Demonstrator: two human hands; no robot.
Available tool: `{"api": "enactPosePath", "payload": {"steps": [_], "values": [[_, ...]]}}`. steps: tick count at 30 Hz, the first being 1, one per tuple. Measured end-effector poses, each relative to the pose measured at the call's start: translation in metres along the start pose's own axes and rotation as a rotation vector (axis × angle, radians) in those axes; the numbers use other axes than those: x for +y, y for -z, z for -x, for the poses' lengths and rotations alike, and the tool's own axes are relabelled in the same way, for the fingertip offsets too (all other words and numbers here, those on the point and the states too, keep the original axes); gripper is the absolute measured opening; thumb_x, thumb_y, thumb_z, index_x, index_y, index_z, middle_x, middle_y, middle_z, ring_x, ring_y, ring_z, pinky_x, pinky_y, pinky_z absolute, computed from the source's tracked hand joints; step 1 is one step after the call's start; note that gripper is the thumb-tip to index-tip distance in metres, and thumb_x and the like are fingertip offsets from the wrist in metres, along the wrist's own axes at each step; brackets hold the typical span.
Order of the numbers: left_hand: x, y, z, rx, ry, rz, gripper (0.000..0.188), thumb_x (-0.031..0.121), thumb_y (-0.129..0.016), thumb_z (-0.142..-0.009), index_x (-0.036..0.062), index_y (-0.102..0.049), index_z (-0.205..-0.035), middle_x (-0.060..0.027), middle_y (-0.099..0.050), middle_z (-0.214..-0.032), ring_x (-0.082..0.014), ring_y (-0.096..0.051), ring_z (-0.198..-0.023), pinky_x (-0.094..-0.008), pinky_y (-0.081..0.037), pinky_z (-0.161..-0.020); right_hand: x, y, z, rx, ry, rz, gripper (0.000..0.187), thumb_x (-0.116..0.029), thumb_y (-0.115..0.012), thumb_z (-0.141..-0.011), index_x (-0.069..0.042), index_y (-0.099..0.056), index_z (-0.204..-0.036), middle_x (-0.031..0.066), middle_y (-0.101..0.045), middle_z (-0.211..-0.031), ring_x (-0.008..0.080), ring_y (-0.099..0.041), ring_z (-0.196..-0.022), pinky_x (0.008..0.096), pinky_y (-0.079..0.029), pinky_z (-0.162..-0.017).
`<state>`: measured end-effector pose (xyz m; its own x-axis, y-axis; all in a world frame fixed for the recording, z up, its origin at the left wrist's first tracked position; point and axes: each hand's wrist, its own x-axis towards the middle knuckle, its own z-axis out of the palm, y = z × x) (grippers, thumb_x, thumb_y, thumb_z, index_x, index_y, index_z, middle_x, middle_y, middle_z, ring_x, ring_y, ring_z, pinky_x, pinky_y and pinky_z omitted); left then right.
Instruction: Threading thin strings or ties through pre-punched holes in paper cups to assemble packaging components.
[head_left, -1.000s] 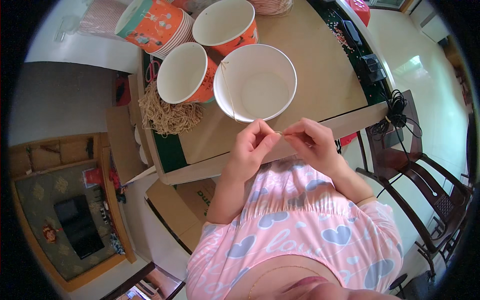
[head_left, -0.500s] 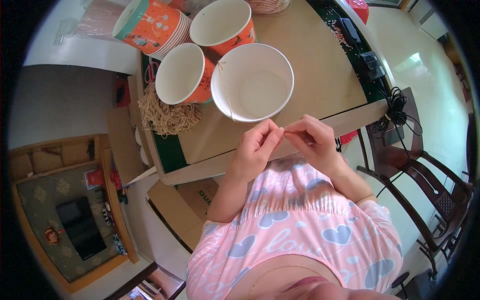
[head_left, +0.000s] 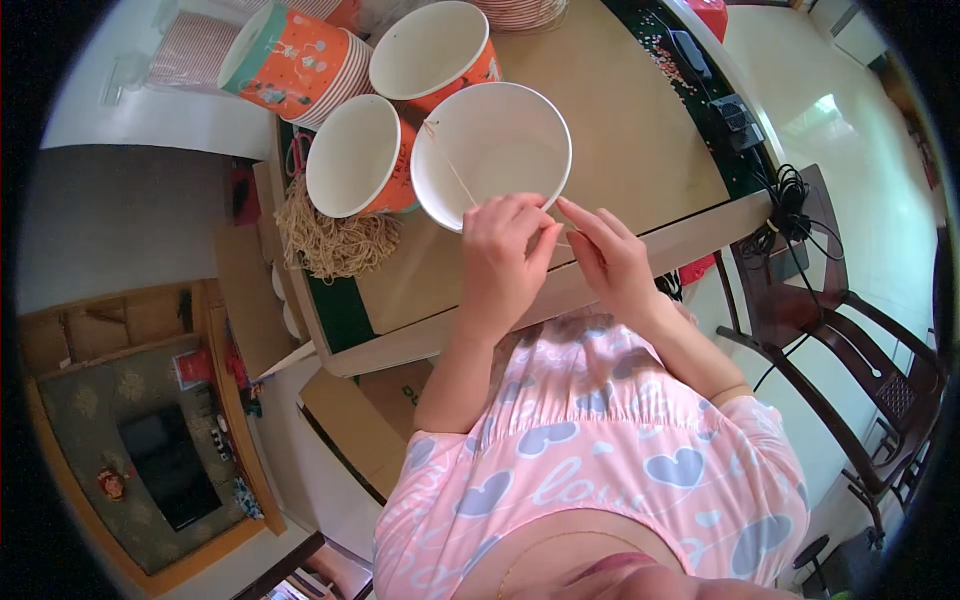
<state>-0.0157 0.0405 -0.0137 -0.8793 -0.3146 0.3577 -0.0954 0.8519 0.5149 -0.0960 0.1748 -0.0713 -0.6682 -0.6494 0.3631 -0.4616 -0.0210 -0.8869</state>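
A paper bucket (head_left: 535,135), white inside, stands at the table's near edge with its mouth toward me. From its left rim a thin beige string (head_left: 457,172) crosses the opening to my left hand (head_left: 507,258), whose curled fingers pinch it at the near rim. Beside it, my right hand (head_left: 610,262) has its index fingertip close to that rim. A short pale bit of string shows between my two thumbs, and the right fingers seem closed on it. The exact grip is partly hidden by the fingers.
Two more orange paper buckets (head_left: 350,150) (head_left: 430,50) stand left and behind, near a stack of nested ones (head_left: 290,65). A heap of beige strings (head_left: 335,230) lies at the table's left edge, by red-handled scissors (head_left: 298,150). Right: coiled black cable (head_left: 790,215) and a dark wooden chair (head_left: 850,350).
Both hands have moved up to the bucket's near rim and parted slightly from their fingertip-to-fingertip pinch. The string across the opening now leads into my left fingers.
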Motion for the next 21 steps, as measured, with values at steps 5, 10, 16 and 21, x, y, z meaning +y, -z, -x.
{"api": "enactPosePath", "payload": {"steps": [5,10,16,21], "values": [[-0.006,-0.004,-0.009,0.015,0.052,0.097,0.009,0.01,-0.069,-0.078,0.0063,-0.061,-0.078,-0.0045,-0.065,-0.093,-0.0246,-0.059,-0.086,-0.0375,-0.041,-0.079,0.002,-0.003,-0.005,-0.035,0.027,0.014,0.045,0.003,-0.058,-0.086,-0.01,-0.055,-0.129,0.0111,-0.049,-0.076,0.0243,-0.051,-0.062,0.0331,-0.045,-0.057],[-0.006,-0.005,-0.012,0.023,0.06,0.12,0.009,0.01,-0.069,-0.078,0.0068,-0.06,-0.077,-0.0026,-0.064,-0.092,-0.0235,-0.058,-0.083,-0.0376,-0.04,-0.077,0.008,0.002,-0.01,-0.042,0.04,0.027,0.047,0.004,-0.057,-0.084,-0.011,-0.055,-0.129,0.0112,-0.049,-0.075,0.0246,-0.052,-0.062,0.0338,-0.045,-0.057],[-0.003,-0.003,-0.012,0.032,0.052,0.056,0.009,0.01,-0.069,-0.078,0.0064,-0.06,-0.077,-0.0031,-0.064,-0.092,-0.0239,-0.058,-0.085,-0.0381,-0.041,-0.079,0.007,0.001,-0.012,-0.027,0.045,0.028,0.037,0.004,-0.057,-0.084,-0.007,-0.058,-0.119,0.0118,-0.051,-0.077,0.0246,-0.053,-0.063,0.034,-0.045,-0.058],[0.008,-0.001,-0.007,0.085,0.097,-0.017,0.007,0.006,-0.071,-0.076,0.0044,-0.064,-0.079,-0.0069,-0.063,-0.103,-0.0276,-0.056,-0.097,-0.039,-0.045,-0.083,0.002,-0.002,-0.01,0.038,-0.028,-0.099,0.024,0.002,-0.058,-0.086,-0.003,-0.059,-0.109,0.0101,-0.053,-0.079,0.0205,-0.054,-0.063,0.0314,-0.046,-0.058]]}}
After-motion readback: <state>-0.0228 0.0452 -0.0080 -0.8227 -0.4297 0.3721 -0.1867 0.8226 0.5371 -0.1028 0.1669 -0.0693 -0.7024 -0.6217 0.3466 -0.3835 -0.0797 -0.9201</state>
